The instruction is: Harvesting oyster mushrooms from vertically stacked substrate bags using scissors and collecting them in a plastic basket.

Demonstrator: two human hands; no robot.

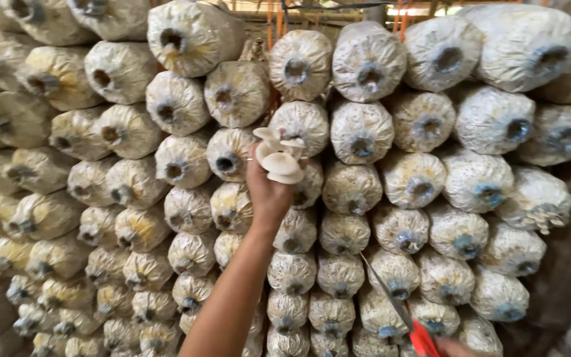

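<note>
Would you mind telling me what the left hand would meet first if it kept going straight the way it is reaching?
Most likely the bag just above and behind the mushroom cluster that the left hand grips; depth is hard to judge, but the stacked wall looks close.

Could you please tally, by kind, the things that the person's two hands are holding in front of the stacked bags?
white mushroom cluster, in the left hand: 1
red-handled scissors, in the right hand: 1
Total: 2
</note>
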